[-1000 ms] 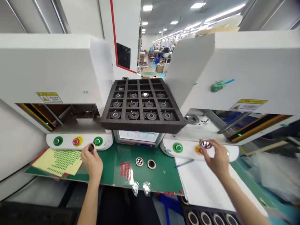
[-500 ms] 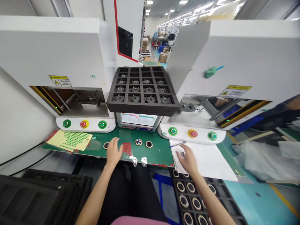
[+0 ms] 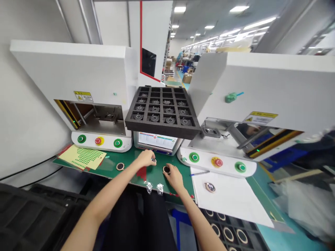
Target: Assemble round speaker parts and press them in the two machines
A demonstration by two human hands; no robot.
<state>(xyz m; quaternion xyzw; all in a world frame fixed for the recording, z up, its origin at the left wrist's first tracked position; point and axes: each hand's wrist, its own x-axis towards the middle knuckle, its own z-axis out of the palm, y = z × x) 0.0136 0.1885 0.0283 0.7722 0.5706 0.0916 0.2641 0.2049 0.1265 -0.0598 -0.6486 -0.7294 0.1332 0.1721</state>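
Observation:
My left hand (image 3: pixel 145 158) reaches across the green mat and has its fingers closed on a round watch (image 3: pixel 154 160) with lit icons, partly covered. To its right, my right hand (image 3: pixel 175 177) grips the edge of a dark-faced watch (image 3: pixel 166 169) lying on the mat, thumb and fingers at its rim. A third watch (image 3: pixel 120 166) with a gold-toned rim lies left of my left forearm. On the white paper (image 3: pixel 230 198) rests another round watch (image 3: pixel 210 187), beside a blue pen (image 3: pixel 200 173).
Two white machines with green and red buttons flank a monitor (image 3: pixel 157 141). A black foam tray (image 3: pixel 162 129) of round parts sits above it. A yellow sticker sheet (image 3: pixel 82 157) lies left, red stickers (image 3: pixel 141 173) mid-mat. Below right is a tray (image 3: pixel 250 226) of ringed parts.
My left hand has moved right from the left-hand watch to the lit one. My right hand has left the paper, where a watch now lies, and gone left to the dark-faced watch.

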